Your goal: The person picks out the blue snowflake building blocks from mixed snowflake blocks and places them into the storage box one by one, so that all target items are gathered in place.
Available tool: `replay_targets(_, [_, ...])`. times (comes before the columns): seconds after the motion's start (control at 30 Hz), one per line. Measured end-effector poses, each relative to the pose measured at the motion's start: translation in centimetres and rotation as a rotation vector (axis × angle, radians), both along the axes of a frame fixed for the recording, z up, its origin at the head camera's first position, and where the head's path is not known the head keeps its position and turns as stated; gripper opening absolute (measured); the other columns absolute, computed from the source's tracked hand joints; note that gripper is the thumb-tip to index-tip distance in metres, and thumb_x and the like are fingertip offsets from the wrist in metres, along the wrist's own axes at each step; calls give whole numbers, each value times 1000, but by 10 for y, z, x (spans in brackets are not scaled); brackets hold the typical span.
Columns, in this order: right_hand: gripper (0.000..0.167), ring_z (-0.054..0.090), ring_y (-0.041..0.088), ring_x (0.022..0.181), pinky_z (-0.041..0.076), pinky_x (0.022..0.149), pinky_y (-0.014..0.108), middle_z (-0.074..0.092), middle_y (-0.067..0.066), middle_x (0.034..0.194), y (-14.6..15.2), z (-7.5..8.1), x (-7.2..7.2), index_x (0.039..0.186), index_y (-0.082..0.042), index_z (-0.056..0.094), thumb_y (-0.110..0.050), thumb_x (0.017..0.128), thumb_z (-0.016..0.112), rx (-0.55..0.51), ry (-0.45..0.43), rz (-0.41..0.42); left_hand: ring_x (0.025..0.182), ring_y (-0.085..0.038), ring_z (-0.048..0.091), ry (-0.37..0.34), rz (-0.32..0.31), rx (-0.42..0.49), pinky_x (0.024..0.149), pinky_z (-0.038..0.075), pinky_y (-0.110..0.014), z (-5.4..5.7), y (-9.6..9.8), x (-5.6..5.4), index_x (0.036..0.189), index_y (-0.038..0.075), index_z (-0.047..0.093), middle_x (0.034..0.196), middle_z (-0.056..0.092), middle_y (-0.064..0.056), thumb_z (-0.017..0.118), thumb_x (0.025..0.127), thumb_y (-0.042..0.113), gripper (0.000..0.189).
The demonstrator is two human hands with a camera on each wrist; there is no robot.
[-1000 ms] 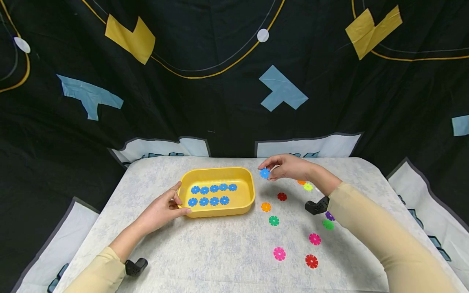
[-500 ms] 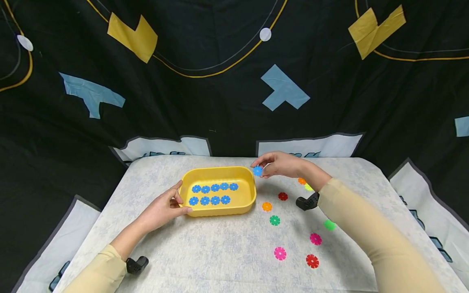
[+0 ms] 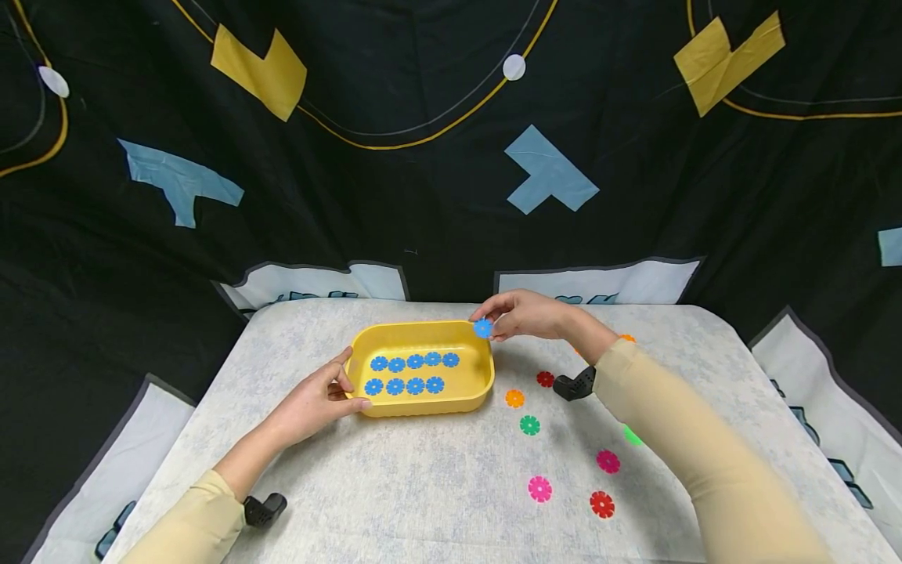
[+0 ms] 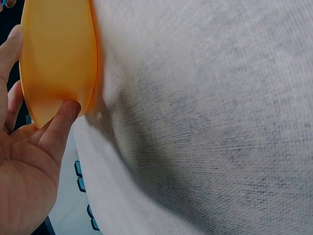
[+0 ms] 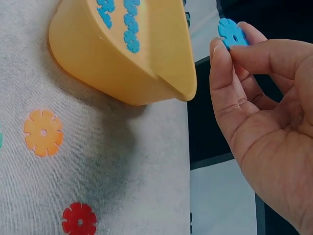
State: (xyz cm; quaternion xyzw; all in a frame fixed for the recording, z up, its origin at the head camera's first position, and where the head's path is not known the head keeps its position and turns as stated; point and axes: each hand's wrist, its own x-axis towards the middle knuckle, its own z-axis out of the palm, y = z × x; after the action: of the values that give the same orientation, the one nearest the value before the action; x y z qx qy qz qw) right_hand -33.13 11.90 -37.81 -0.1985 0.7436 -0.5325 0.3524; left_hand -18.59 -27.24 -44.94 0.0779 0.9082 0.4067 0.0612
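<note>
My left hand [image 3: 313,403] grips the left end of a shallow yellow plastic tray [image 3: 423,407], thumb at the front corner and fingers along the side. In the left wrist view the fingers curl round the tray's end [image 4: 58,58]. Inside the tray lie two rows of blue notched discs [image 3: 416,361]. Between thumb and fingertips my right hand [image 3: 532,315] pinches another blue flower-shaped disc [image 3: 482,327], raised at the tray's back right corner. The right wrist view shows this disc [image 5: 231,32] held by its edge, above the tray's rim.
Loose notched discs lie on the cloth-covered table [image 3: 423,486] right of the tray: orange [image 3: 514,399], green [image 3: 530,425], pink [image 3: 539,489] and red [image 3: 602,504] among them. Some sit partly under the right forearm. A dark curtain [image 3: 423,219] hangs behind the table.
My right hand has moved left with the blue disc, from beside the tray to its back right corner. The left hand keeps its grip, and the tray stays in place.
</note>
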Motion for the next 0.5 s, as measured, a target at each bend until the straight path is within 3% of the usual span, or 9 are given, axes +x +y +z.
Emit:
replay_targets(0.1, [38,59,26,100,48,106,53,61,15,120,-2,-2,-2,130,-1,64,8,94,59,-4,-13,3,111,-24,64,4,0,-3,93,55,-33,-1,0,-1,97,9,53,169,20,-15,85,84,43,49])
replay_targets(0.27, [38,58,25,98,57,94,37,60,14,117,-5,-3,-4,130,-2,65,7,94,59,11,-21,-2,108,-23,64,15,-3,-10,91,55,-33,-1,0,-1,97,9,53,168,21,-15,85,83,44,49])
replay_targets(0.5, [40,58,25,97,51,104,49,60,15,117,-8,-5,-6,134,2,62,8,95,58,15,-27,11,108,-24,65,12,-6,-6,90,55,-32,-1,1,0,98,8,54,168,20,-15,86,83,43,50])
